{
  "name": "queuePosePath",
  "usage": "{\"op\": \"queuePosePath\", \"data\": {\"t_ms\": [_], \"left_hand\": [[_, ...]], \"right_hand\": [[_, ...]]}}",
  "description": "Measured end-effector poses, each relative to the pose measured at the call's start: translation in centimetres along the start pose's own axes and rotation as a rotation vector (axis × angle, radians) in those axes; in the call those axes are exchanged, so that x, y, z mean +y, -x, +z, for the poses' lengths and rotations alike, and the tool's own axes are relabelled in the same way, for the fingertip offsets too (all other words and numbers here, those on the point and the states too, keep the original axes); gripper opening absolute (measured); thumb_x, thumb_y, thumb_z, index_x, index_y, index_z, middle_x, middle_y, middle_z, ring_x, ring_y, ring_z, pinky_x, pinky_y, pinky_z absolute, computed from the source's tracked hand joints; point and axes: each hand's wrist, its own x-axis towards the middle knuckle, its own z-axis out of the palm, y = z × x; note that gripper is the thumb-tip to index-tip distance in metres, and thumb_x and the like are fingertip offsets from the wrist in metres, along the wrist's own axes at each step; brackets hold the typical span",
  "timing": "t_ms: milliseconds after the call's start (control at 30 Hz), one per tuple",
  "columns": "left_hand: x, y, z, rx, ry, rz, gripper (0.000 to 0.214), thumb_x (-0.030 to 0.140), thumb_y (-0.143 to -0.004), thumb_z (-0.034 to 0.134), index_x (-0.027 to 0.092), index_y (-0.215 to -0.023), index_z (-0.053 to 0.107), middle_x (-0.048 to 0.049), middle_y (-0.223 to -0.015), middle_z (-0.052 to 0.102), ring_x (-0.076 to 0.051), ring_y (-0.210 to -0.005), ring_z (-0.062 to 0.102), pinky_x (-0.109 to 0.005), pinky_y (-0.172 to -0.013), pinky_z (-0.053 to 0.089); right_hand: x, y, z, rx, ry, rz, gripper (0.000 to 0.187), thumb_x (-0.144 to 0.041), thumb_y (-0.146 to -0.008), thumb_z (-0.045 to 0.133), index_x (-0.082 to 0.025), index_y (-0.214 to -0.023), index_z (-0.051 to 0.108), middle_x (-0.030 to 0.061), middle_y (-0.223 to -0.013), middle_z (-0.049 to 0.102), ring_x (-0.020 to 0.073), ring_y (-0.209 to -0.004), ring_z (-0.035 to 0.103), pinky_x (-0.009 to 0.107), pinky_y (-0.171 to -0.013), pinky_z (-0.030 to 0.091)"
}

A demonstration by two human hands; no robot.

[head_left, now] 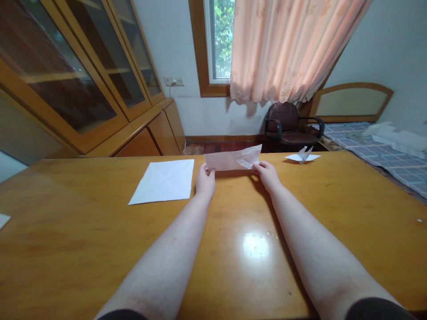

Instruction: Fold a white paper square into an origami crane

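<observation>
A folded sheet of white paper is held up above the far part of the wooden table, stretched between both hands. My left hand pinches its lower left corner between thumb and fingers. At the lower right corner, my right hand grips it the same way. Creases and a slanting folded flap show on the paper's right half. Left of my left hand, a flat square sheet of paper with faint creases lies on the table. Beyond my right hand stands a folded paper crane with its wings spread.
The wooden table fills the foreground. A white paper corner shows at its left edge, and a tiny white scrap lies at the right. Beyond it are a glass-door cabinet, an office chair and a bed.
</observation>
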Motion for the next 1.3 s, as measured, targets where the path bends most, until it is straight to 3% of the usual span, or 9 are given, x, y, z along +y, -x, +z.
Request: {"op": "queuePosePath", "data": {"t_ms": [233,433,567,800,1067,1200,1300], "left_hand": [[0.0,0.0,-0.4,-0.008,-0.177,-0.056,0.024,0.023,-0.084,0.054,0.018,-0.108,0.058,-0.0082,-0.103,0.070,-0.019,-0.096,0.065,-0.030,-0.087,0.047],[0.8,0.3,-0.7,0.002,-0.317,-0.141,0.028,0.032,-0.084,0.055,0.019,-0.108,0.057,-0.0060,-0.092,0.070,-0.020,-0.086,0.065,-0.029,-0.076,0.046],[1.4,0.6,-0.9,-0.012,-0.448,-0.138,0.030,0.035,-0.083,0.054,0.021,-0.109,0.056,-0.0047,-0.088,0.070,-0.021,-0.088,0.065,-0.030,-0.077,0.045],[1.8,1.0,-0.7,-0.078,-0.680,-0.135,0.048,0.039,-0.080,0.055,0.019,-0.123,0.047,-0.0127,-0.110,0.067,-0.029,-0.104,0.061,-0.037,-0.084,0.045],[2.0,1.1,-0.6,-0.102,-0.859,-0.134,0.065,0.038,-0.076,0.061,0.018,-0.134,0.038,-0.0156,-0.118,0.064,-0.032,-0.114,0.055,-0.044,-0.094,0.043],[1.8,1.3,-0.5,-0.072,-0.867,-0.114,0.077,0.034,-0.074,0.065,0.017,-0.141,0.031,-0.0162,-0.134,0.053,-0.032,-0.127,0.044,-0.044,-0.103,0.037],[1.5,1.6,-0.2,-0.096,-0.862,-0.004,0.065,0.025,-0.077,0.060,0.021,-0.139,0.039,-0.0127,-0.146,0.040,-0.031,-0.137,0.030,-0.044,-0.110,0.028]], "right_hand": [[-0.2,0.0,-0.1,0.061,0.119,0.022,0.030,-0.047,-0.069,0.059,-0.017,-0.066,0.059,-0.0032,-0.055,0.051,0.0119,-0.054,0.043,0.025,-0.055,0.033],[-0.6,0.2,-0.5,0.092,0.377,0.056,0.032,-0.046,-0.072,0.054,-0.018,-0.057,0.052,-0.0034,-0.051,0.045,0.0133,-0.054,0.042,0.026,-0.055,0.030],[-1.1,0.4,-0.5,0.090,0.539,0.090,0.029,-0.044,-0.073,0.054,-0.019,-0.056,0.051,-0.0017,-0.051,0.049,0.0145,-0.055,0.046,0.026,-0.054,0.030],[-1.1,0.3,-0.4,0.015,0.807,0.114,0.031,-0.048,-0.070,0.060,-0.019,-0.060,0.059,0.0037,-0.062,0.060,0.0167,-0.060,0.052,0.027,-0.057,0.034],[-1.7,0.4,-0.3,0.002,0.976,0.126,0.029,-0.047,-0.068,0.065,-0.019,-0.067,0.068,0.0084,-0.074,0.067,0.0226,-0.077,0.061,0.030,-0.068,0.041],[-1.8,0.6,-0.2,0.029,0.999,0.086,0.028,-0.045,-0.068,0.065,-0.019,-0.077,0.070,0.0104,-0.092,0.068,0.0263,-0.091,0.059,0.035,-0.078,0.043],[-1.8,0.8,-0.1,0.064,1.015,0.034,0.036,-0.044,-0.069,0.065,-0.020,-0.094,0.069,0.0123,-0.110,0.063,0.0304,-0.105,0.054,0.041,-0.089,0.041]]}}
